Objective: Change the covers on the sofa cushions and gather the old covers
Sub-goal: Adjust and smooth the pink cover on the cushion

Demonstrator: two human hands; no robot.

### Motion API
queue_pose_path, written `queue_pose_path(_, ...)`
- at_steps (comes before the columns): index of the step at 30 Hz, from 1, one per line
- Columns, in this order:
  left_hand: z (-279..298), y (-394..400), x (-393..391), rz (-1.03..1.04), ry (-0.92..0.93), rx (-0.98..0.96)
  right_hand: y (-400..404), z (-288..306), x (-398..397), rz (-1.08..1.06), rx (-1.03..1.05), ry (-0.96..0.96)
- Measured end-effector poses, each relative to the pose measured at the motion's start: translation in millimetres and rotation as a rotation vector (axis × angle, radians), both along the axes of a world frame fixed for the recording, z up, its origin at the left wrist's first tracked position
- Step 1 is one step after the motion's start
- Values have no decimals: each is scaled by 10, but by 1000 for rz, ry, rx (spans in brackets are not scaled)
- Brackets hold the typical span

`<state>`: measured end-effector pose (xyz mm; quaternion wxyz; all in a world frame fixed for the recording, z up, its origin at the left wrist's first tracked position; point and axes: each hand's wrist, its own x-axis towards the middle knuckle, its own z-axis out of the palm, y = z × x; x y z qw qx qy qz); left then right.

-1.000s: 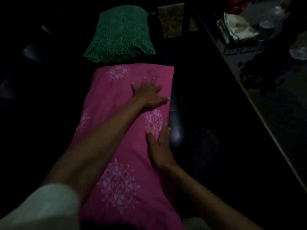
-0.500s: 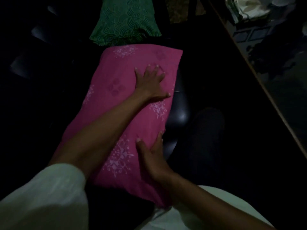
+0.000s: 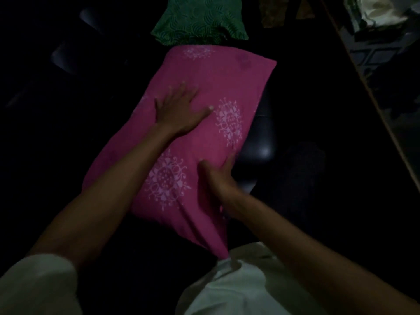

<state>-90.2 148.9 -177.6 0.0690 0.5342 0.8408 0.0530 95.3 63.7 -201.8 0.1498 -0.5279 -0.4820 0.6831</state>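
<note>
A cushion in a pink cover (image 3: 211, 83) with pale floral prints lies lengthwise on the dark sofa in the middle of the head view. My left hand (image 3: 179, 110) presses flat on its upper half, fingers spread. At the cushion's right edge, lower down, my right hand (image 3: 216, 176) grips the side of it, thumb on top and fingers round the edge. A cushion in a green patterned cover (image 3: 200, 21) lies just beyond the pink one, at the top of the view.
The dark leather sofa (image 3: 261, 142) shows a glossy arm to the right of the cushion. A table edge (image 3: 372, 105) runs diagonally on the right, with folded pale fabric (image 3: 381, 12) on it at the top right. The room is very dim.
My left hand slid down the pink cover toward me and to the left. The right hand stayed at the cushion's right edge. The view tilted down, so the green cushion is cut off.
</note>
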Motion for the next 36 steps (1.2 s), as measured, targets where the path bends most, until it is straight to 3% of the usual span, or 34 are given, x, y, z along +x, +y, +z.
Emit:
queue_pose_path(3,-88,-45,6,21,-46,19,-387,-83,98,118,-45,-17)
queue_pose_path(7,-50,-116,2,-39,-86,84,-116,-148,124,13,-62,11)
queue_pose_path(10,-6,-264,-221,72,-101,208,305,48,18,-58,88,-4)
queue_pose_path(13,-85,-415,-344,235,-89,129,581,255,-168,-15,320,-117)
queue_pose_path(17,-206,-572,-136,99,-94,53,797,446,-499,119,624,-206)
queue_pose_path(19,-180,-679,-5,84,-184,11,974,457,-681,187,825,-241)
queue_pose_path(23,-102,-877,198,107,-272,23,1217,311,-826,505,1079,-420)
queue_pose_path(26,-42,-980,38,40,-258,95,1173,107,-658,669,1168,-494)
queue_pose_path(29,13,-1001,-367,165,-335,215,1129,73,-567,643,1158,-505)
queue_pose_path(33,-281,-1016,-424,330,-311,71,1168,178,-658,642,1174,-557)
queue_pose_path(36,-489,-1077,-290,377,-325,157,1236,298,-955,684,1237,-494)
